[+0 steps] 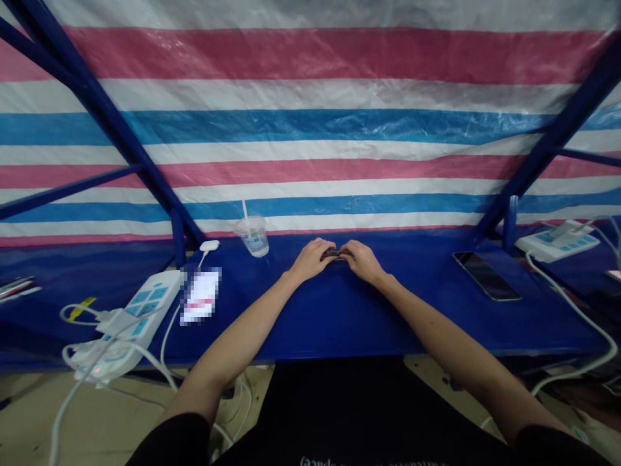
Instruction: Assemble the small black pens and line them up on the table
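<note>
Both my hands meet over the middle of the blue tabletop (310,310), near its back edge. Between them is a small, dark, slim object (336,254), mostly covered by my fingers, so its kind cannot be made out. My left hand (313,257) curls around its left end. On the other end, the fingers of my right hand (361,257) are closed in the same way. A clear plastic cup (255,241) with a white straw stands to the left of my left hand.
A phone (486,276) lies at the right. On the left are a blurred-out lit screen (202,296), a white charger piece (209,246) and a power strip (145,310) with tangled cables. Another power strip (557,241) sits far right. Blue metal posts (121,139) frame a striped sheet (320,123).
</note>
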Demonstrator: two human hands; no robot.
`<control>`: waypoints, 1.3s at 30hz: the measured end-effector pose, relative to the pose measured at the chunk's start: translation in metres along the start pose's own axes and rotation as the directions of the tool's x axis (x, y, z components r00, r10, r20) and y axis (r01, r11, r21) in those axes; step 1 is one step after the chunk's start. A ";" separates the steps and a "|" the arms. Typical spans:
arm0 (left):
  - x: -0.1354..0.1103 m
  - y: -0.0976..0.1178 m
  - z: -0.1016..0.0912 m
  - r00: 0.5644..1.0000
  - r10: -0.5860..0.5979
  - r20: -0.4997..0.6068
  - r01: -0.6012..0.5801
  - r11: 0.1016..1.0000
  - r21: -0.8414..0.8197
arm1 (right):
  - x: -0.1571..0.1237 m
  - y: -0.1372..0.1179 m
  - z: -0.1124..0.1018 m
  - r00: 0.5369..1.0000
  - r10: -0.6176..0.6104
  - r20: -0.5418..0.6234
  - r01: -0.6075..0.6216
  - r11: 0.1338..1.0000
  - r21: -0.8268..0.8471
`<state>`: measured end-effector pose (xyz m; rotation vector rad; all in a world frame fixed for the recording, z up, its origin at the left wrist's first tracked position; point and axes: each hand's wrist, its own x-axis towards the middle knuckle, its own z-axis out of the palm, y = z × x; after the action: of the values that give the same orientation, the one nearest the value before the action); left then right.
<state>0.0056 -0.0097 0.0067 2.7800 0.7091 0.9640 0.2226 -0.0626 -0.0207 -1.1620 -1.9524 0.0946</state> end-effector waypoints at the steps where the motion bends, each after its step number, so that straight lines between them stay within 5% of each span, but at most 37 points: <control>1: 0.000 0.000 0.000 1.000 -0.018 0.007 0.018 1.000 0.005 | 0.000 0.000 0.000 1.000 0.004 -0.009 -0.004 1.000 -0.003; 6: 0.002 -0.001 -0.002 0.999 -0.008 0.048 0.008 1.000 -0.007 | -0.001 -0.002 -0.002 1.000 0.007 -0.022 -0.007 0.999 -0.033; 13: 0.002 -0.002 -0.003 0.999 0.014 -0.030 -0.015 0.998 -0.056 | -0.001 0.000 -0.004 0.998 0.021 0.060 -0.014 0.994 -0.111; 22: 0.004 -0.002 -0.002 1.000 0.013 0.013 -0.013 1.000 -0.018 | -0.001 -0.002 -0.005 0.999 -0.007 -0.032 0.005 0.997 -0.083; 29: 0.001 -0.005 -0.001 0.997 0.046 -0.057 -0.049 0.997 -0.053 | 0.001 -0.003 -0.004 0.995 0.066 0.071 -0.054 0.987 -0.154; 39: 0.002 -0.005 -0.001 0.999 0.029 -0.016 -0.029 0.999 -0.044 | 0.000 -0.008 -0.007 1.000 -0.006 -0.022 0.002 0.990 -0.142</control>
<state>0.0042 -0.0047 0.0077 2.7549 0.6430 0.9948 0.2224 -0.0692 -0.0126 -1.2454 -1.9676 -0.0599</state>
